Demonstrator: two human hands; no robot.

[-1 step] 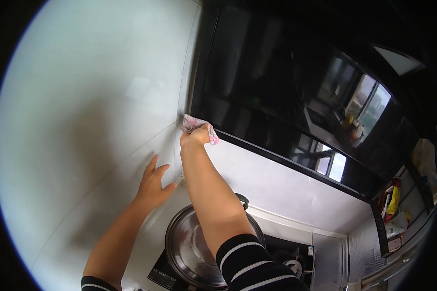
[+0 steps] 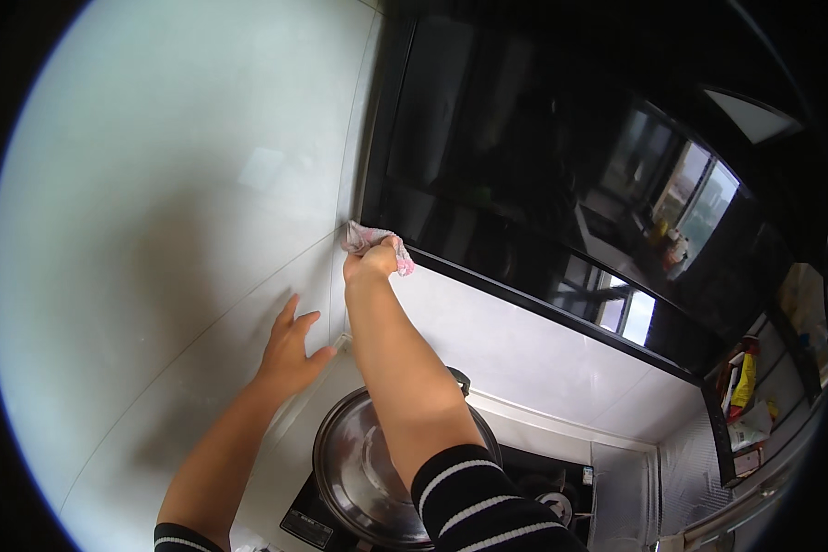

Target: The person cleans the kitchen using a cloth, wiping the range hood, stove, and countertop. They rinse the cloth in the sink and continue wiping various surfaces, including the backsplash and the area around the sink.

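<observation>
My right hand (image 2: 375, 260) is closed on a pink-and-white cloth (image 2: 359, 236) and presses it against the lower left corner of a glossy black range hood (image 2: 497, 175), where the hood meets the wall. Lower down and to the left, my left hand (image 2: 292, 350) holds nothing; its fingers are spread close to the pale wall (image 2: 184, 202). I cannot tell whether they touch it. Beneath my right forearm stands a large round pan with a steel lid (image 2: 363, 469), partly covered by the arm.
The pan sits on a black gas stove (image 2: 304, 524), whose second burner (image 2: 554, 506) shows at the right. Foil sheeting (image 2: 621, 488) stands beside the stove. On the far right, a shelf holds several packages, one a yellow packet (image 2: 745, 382). The hood's front mirrors a window.
The cloth's upper edge has shifted slightly under my right hand at the hood's corner. My left hand stays in place.
</observation>
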